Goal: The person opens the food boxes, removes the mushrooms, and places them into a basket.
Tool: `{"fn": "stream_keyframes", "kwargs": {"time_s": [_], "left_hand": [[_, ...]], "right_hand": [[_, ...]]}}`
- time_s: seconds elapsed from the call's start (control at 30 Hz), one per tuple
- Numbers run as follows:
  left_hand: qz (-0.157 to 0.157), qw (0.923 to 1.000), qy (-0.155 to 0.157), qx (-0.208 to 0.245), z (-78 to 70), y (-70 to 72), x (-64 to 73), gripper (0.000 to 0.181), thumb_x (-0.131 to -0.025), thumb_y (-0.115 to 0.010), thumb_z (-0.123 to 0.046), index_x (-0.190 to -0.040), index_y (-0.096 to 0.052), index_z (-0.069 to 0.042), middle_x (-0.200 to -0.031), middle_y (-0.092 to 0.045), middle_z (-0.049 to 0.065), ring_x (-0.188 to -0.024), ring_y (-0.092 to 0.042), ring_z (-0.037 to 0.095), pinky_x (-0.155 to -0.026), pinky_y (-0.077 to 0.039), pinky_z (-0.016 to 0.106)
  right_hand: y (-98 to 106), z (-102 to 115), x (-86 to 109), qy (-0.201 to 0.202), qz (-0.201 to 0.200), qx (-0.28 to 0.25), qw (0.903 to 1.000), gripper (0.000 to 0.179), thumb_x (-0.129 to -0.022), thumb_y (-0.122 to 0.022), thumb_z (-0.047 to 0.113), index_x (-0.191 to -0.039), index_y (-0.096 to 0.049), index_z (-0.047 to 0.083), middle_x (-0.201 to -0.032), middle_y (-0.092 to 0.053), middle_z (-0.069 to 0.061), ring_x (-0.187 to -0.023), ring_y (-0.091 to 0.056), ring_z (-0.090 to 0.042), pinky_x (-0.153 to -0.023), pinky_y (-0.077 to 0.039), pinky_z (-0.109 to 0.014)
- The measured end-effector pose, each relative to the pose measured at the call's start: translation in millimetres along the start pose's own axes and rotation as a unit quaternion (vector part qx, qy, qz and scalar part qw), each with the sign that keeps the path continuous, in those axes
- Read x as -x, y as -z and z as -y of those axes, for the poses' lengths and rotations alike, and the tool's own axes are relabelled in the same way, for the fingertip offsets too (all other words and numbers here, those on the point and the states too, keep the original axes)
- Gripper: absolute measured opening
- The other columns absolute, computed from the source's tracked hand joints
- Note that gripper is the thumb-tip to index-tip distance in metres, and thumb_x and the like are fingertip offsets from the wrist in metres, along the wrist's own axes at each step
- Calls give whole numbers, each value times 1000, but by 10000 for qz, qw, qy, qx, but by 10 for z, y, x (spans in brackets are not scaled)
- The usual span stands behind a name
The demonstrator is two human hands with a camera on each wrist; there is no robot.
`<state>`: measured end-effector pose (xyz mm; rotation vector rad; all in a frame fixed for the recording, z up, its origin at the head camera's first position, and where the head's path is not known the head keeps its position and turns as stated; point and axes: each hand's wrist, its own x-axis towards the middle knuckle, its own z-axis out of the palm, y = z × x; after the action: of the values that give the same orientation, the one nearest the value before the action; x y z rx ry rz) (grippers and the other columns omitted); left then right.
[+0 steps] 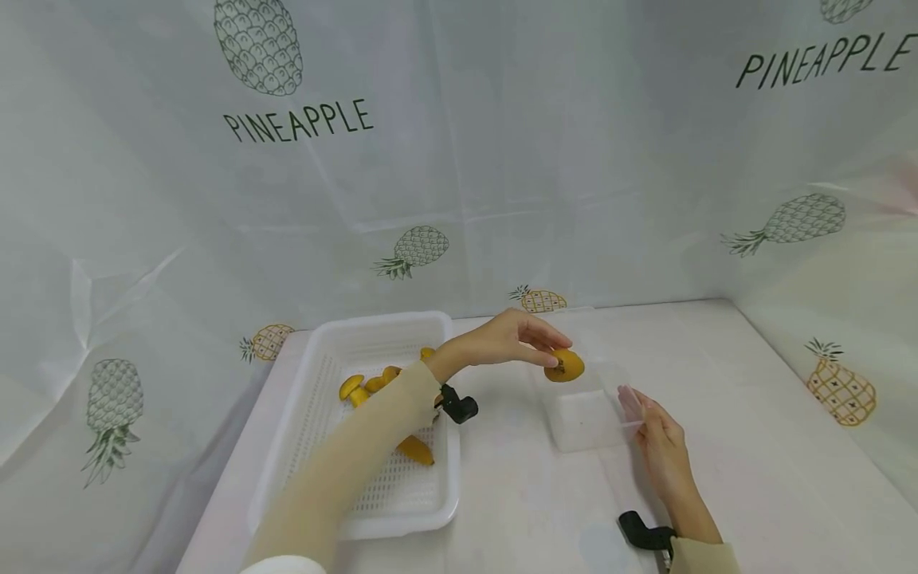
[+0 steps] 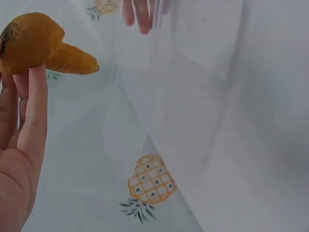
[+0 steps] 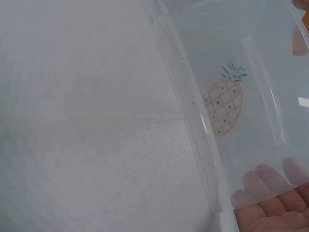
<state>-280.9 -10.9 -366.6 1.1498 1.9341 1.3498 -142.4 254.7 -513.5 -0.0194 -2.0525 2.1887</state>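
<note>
My left hand (image 1: 511, 341) pinches a yellow-orange mushroom (image 1: 566, 366) between thumb and fingers, above a clear plastic container (image 1: 582, 426). The left wrist view shows the mushroom's rounded cap (image 2: 36, 41), with a dark speckled patch, and its stem (image 2: 75, 59) pointing away from the fingers. At the container's right side, my right hand (image 1: 667, 450) grips the clear wall. Several of its fingers (image 3: 270, 181) show through the plastic in the right wrist view. Part of the left hand's mushroom is at the right edge of that view.
A white perforated basket (image 1: 453, 478) stands on the left of the white table (image 1: 531, 510), partly covered by my left forearm. Several yellow mushrooms (image 1: 353, 389) lie in it. Pineapple-printed sheeting (image 1: 502, 159) hangs at the back and sides.
</note>
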Motion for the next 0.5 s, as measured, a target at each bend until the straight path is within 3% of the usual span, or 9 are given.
{"fn": "stream_keyframes", "kwargs": {"time_s": [0.3,0.5], "left_hand": [[-435,9990,87,2,-63,246,454,36,-94,-68,-3,-129,-63,4,-128,-66,9,-111,-64,17,-92,-55,35],[-786,9966,236,-13,-131,423,791,36,-95,-68,-6,-130,-64,1,-131,-64,10,-118,-62,19,-98,-52,36]], "right_hand": [[-8,5,-2,42,-64,9,10000,56,-110,-37,34,-148,-38,-6,-141,-51,9,-123,-44,9,-93,-40,-9],[1,-5,-1,7,12,-95,10000,59,-110,-37,35,-149,-33,-10,-135,-53,16,-122,-44,11,-103,-36,-13]]}}
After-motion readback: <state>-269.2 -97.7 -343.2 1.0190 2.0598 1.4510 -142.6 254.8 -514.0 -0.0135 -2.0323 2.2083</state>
